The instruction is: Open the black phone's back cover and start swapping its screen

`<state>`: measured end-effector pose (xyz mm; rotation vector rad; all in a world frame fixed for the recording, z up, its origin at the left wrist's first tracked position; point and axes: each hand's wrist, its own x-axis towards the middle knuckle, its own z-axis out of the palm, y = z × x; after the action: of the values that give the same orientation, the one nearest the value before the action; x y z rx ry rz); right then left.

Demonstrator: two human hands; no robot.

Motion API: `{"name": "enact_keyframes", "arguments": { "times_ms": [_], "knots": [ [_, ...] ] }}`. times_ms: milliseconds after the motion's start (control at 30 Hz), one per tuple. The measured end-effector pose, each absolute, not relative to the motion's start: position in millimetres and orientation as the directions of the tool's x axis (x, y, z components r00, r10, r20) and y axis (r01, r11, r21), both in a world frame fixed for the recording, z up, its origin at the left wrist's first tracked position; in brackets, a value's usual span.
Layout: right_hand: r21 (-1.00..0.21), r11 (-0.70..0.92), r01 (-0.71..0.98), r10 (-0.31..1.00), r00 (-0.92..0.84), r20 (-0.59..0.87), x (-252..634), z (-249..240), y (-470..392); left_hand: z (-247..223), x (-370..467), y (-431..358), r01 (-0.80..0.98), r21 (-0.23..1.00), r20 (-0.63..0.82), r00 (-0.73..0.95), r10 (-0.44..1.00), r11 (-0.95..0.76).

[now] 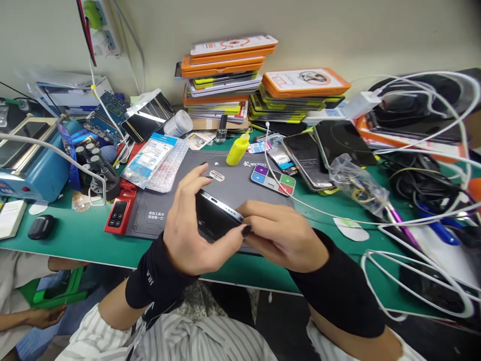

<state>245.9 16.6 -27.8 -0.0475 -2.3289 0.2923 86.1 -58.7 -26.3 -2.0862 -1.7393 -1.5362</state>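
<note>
A dark smartphone is held up above the front of the grey work mat, its edge with the charging port turned upward. My left hand grips it, with the fingers behind and the thumb reaching across to its right corner. At that same corner are the closed fingers of my right hand, pinched together. Whether a small tool sits between those fingertips is hidden.
Behind the mat stand stacked orange boxes and a yellow bottle. A red device lies at left. Several phones, a plastic bag and tangled white cables crowd the right. Another person's hand shows at lower left.
</note>
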Motion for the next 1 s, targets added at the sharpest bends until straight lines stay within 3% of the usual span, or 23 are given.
{"name": "enact_keyframes", "arguments": {
  "times_ms": [167,533,1000],
  "knots": [
    [-0.254,0.958,-0.135,0.095,-0.687,0.721,239.4,-29.2,14.7,-25.7,81.9,-57.8,0.747,0.557,0.636,-0.102,0.765,-0.364],
    [-0.289,0.947,-0.138,0.131,-0.655,0.744,233.0,-31.4,8.9,-22.3,84.4,-56.9,0.680,0.637,0.607,-0.154,0.779,-0.362],
    [-0.312,0.950,0.016,0.262,-0.587,0.766,235.6,-35.1,-6.0,-22.1,86.6,-57.9,0.641,0.668,0.607,-0.177,0.775,-0.378]
  ]
}}
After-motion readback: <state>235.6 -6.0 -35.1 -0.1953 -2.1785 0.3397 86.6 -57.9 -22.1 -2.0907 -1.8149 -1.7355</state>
